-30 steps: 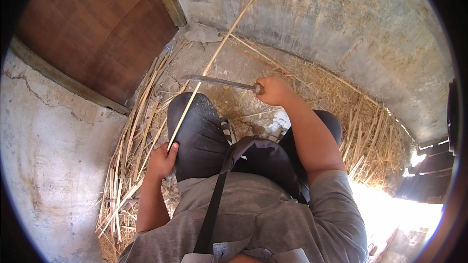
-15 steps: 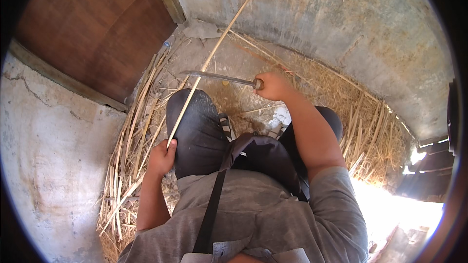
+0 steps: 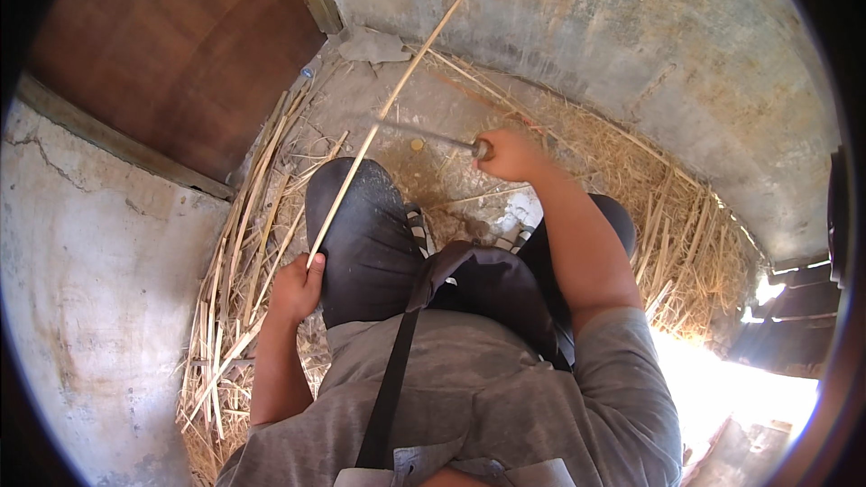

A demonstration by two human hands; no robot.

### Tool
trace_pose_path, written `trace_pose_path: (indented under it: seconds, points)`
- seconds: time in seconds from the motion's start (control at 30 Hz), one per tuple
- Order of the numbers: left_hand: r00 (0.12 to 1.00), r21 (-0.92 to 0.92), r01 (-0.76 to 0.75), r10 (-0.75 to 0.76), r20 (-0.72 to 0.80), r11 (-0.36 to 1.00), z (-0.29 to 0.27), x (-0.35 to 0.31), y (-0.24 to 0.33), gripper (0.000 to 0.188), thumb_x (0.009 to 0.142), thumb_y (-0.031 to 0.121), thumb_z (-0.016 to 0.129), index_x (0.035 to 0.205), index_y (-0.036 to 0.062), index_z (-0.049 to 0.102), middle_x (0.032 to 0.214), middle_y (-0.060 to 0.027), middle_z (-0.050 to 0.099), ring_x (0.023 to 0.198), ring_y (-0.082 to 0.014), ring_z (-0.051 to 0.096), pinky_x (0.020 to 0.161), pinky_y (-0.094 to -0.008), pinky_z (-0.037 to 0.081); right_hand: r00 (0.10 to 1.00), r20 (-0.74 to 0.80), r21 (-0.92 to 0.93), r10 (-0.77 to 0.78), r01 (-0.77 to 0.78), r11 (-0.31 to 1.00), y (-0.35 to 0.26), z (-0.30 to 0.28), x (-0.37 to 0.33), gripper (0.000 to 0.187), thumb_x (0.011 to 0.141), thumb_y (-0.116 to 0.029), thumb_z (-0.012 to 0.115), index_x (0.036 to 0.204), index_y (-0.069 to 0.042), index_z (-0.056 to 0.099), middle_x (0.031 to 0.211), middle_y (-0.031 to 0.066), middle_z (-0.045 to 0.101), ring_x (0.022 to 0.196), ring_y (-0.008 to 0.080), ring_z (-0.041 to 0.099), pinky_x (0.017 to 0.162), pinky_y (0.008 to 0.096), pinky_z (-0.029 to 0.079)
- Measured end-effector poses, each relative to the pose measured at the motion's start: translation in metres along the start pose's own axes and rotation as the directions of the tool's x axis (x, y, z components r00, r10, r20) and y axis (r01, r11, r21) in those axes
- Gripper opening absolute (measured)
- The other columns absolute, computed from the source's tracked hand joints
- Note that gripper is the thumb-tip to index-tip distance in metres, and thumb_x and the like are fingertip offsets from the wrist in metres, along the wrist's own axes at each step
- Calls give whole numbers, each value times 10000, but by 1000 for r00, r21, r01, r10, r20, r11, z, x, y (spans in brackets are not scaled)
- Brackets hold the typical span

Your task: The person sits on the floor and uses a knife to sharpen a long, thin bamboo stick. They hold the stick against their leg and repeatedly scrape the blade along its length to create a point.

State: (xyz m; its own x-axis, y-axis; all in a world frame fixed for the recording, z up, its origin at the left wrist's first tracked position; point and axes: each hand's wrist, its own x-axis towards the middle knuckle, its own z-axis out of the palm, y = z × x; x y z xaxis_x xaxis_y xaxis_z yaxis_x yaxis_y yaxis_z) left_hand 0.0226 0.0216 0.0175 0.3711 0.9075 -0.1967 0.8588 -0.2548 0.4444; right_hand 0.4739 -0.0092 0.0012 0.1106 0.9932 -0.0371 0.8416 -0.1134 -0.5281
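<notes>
In the head view, a long pale reed stalk is gripped at its near end by the left hand, fingers closed around it beside the raised dark-trousered knee. From the knee the stalk's long axis slants up and to the right, toward the concrete wall. A blurred metal blade is held in the clenched right hand, just right of the stalk's middle. Cut stalks are strewn left of the knee.
</notes>
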Motion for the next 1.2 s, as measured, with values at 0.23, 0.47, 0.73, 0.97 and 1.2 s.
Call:
trace_pose_path:
  seconds: [0.23, 0.47, 0.73, 0.97, 1.2]
  points:
    - [1000, -33, 16, -15, 12, 999, -1, 1, 1, 625, 1047, 543, 458, 915, -42, 632, 769, -294, 653, 806, -500, 656, 731, -518, 503, 996, 26, 24, 85, -86, 996, 0, -4, -1, 399, 803, -306, 747, 1072, -13, 714, 1012, 239, 711, 998, 417, 672, 869, 472, 536]
    - [1000, -44, 17, -16, 8, 999, -5, 0, 6, 628, 1045, 546, 466, 914, -44, 635, 752, -293, 648, 784, -500, 652, 720, -507, 504, 987, 138, -60, -86, 95, 994, -16, 16, 2, 338, 796, -306, 752, 1058, -94, 730, 944, 182, 730, 929, 395, 694, 824, 483, 552]
    - [999, -63, 37, -36, 26, 997, -6, 1, 5, 631, 1042, 552, 470, 910, -43, 631, 774, -301, 647, 806, -502, 647, 741, -504, 505, 986, -67, 30, 152, -151, 988, 18, -3, 1, 450, 810, -334, 758, 1145, -37, 707, 992, 224, 718, 989, 420, 679, 864, 486, 539]
    - [1000, -65, 19, -19, 6, 998, -4, -1, 5, 639, 1042, 553, 468, 899, -48, 631, 785, -304, 649, 809, -500, 647, 743, -507, 501, 995, -63, 6, 77, -76, 997, 9, -2, 0, 434, 817, -331, 752, 1118, -24, 702, 1013, 240, 710, 1003, 429, 671, 873, 490, 534]
    - [1000, -55, 15, -14, 16, 998, -5, 0, 5, 627, 1047, 539, 464, 896, -46, 631, 788, -305, 647, 803, -504, 640, 740, -512, 496, 990, 108, -53, -85, 91, 994, -17, 21, 2, 362, 810, -314, 754, 1053, -49, 713, 945, 210, 718, 939, 415, 685, 827, 490, 547]
